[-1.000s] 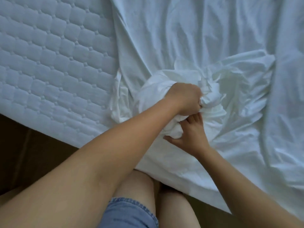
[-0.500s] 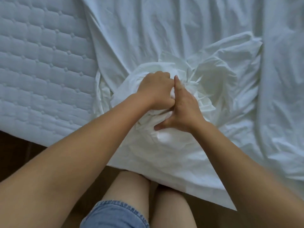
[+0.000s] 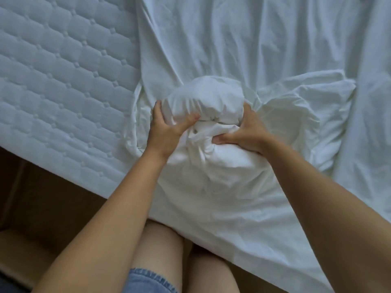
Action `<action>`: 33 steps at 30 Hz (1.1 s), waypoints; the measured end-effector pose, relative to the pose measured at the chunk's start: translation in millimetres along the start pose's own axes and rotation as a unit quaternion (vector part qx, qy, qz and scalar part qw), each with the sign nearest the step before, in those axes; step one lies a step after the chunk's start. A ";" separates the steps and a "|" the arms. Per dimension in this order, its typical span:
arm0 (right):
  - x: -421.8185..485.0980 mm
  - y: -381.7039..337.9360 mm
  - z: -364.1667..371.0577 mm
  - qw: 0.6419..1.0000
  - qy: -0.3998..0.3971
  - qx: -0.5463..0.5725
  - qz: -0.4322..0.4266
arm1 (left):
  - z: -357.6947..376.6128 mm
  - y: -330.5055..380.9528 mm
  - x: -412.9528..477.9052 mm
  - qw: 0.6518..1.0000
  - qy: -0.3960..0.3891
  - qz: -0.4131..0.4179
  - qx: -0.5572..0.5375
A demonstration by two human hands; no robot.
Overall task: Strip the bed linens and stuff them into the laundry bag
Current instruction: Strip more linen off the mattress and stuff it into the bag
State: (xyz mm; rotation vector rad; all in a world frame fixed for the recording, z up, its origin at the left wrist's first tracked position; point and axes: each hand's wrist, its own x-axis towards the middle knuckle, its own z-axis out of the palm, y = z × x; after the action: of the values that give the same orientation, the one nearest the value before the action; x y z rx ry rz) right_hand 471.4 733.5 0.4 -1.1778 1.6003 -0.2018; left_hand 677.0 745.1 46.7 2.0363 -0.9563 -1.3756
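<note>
Fingers [image 3: 158, 109] of left hand [image 3: 164, 129] and right hand [image 3: 248, 130] clutch the bundled sheet [image 3: 205, 96], right fingertips hidden.

Left arm [image 3: 110, 218] and right arm [image 3: 321, 197] reach forward and converge, left hand [image 3: 164, 129] and right hand [image 3: 248, 130] clasping opposite sides of the bunched sheet [image 3: 203, 98], fingers curled round it, thumbs pressed inward.

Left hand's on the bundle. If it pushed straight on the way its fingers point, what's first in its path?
The left hand, gripping the white linen bundle, points forward, away from the body. First ahead is likely the loose sheet near its pulled-back edge, though depth is unclear.
</note>
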 end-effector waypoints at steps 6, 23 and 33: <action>8.6 -7.5 -6.9 0.979 -0.022 -0.195 0.063 | 14.9 -53.0 -38.2 0.972 0.006 -0.150 -0.179; -3.5 -19.3 34.5 0.995 -0.010 0.055 0.089 | -7.5 -57.0 24.4 0.973 0.000 -0.137 -0.184; -56.3 -31.3 75.2 0.977 0.088 0.163 0.110 | -42.8 -61.8 22.2 0.976 -0.117 -0.094 -0.156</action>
State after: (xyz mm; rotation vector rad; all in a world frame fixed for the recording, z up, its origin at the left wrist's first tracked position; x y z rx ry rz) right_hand 546.2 792.5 27.1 -0.7409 1.7584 -0.4162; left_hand 739.2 767.5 4.5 1.7905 -0.5999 -1.7747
